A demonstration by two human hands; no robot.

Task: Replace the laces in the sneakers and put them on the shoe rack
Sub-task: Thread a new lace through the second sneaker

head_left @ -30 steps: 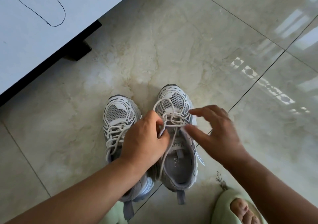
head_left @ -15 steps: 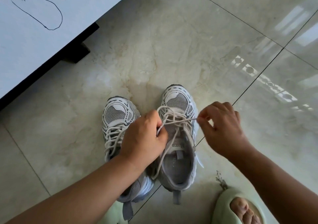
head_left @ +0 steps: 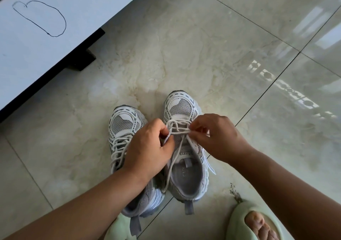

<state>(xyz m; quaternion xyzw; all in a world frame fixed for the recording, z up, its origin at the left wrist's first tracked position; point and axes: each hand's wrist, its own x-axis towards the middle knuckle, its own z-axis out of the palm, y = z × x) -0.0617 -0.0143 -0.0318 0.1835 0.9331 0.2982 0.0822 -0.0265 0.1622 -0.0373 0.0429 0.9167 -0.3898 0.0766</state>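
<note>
Head cam view, the only one: two grey-and-white sneakers sat side by side on the pale marble floor (head_left: pixel 184 46), toes pointing to 12 o'clock. The right sneaker (head_left: pixel 185 153) sat a bit further forward than the left sneaker (head_left: pixel 123 129), the two nearly touching.

Both hands were on the right sneaker's white lace (head_left: pixel 177 131). The left hand (head_left: pixel 147 153) came in from 7 o'clock, fingers curled, pinching the lace at the shoe's left edge and covering the middle of the left sneaker. The right hand (head_left: pixel 215 138) came in from 4 o'clock and pinched the same lace on the shoe's right side, so a stretch of it ran straight across between them. A loose end trailed down over the tongue toward 6 o'clock.

A white cabinet (head_left: pixel 64 27) with a black pen scribble (head_left: pixel 39 17) was up at 10 o'clock. Green slippers at the bottom: one (head_left: pixel 239 219) at 5 o'clock with toes showing, another (head_left: pixel 120 228) at 6.
</note>
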